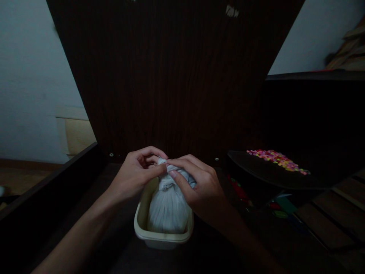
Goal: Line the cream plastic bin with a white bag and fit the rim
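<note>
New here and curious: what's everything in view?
Bag: one, white, in container
Container: one, cream, around bag
Board: one, brown, behind container
Fittings: two, pale, board's foot
Small pieces: many, pink, red and yellow, on black ledge
Clutter: uncountable, red and green, below ledge
Slats: several, brown, lower right
Stack: uncountable, brown, upper right
Wall areas: two, bluish-grey, either side of board
Panel: one, cream, low left
Left hand: one, bare, on bag's top
Right hand: one, bare, on bag's top

No text, label, brand, number or sign can be read in this view. High on the dark panel [176, 76] there is one small pale patch [232, 11] with some dark marks, but I cannot tell whether they are letters.
</note>
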`<state>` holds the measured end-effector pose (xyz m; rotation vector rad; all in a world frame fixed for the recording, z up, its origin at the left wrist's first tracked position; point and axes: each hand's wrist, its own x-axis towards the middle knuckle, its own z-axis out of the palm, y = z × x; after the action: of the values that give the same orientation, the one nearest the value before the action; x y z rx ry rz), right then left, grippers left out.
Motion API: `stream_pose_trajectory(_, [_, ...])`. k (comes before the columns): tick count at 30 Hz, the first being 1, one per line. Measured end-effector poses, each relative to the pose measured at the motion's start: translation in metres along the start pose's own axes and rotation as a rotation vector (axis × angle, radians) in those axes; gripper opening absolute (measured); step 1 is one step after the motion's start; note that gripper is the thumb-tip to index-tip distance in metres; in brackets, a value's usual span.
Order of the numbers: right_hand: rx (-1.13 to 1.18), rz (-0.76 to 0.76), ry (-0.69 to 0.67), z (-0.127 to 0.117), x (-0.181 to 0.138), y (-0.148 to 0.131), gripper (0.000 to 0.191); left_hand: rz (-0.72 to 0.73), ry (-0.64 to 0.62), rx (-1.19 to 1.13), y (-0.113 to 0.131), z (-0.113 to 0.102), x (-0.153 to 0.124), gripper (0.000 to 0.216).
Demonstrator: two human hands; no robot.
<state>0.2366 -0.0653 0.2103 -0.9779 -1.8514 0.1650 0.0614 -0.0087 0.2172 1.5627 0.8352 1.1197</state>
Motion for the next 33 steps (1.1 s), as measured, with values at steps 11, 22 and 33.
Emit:
stream_pose_trajectory(11, [-0.045,-0.021,0.099,-0.004,0.0,0.002,0.015,-0.02,-0.015,0.205,-0.003,-0.004,0.006,0.016])
stream_pose_trajectory(22, [-0.035,-0.042,0.1,-0.004,0.001,-0.001,0.017,0.198,-0.314,0.216,0.003,-0.001,-0.006,0.014])
stream_pose_trajectory(33, [-0.065,-0.085,0.186,-0.008,0.001,0.004,0.017,0.184,-0.394,0.317,0.001,0.002,-0.007,0.017])
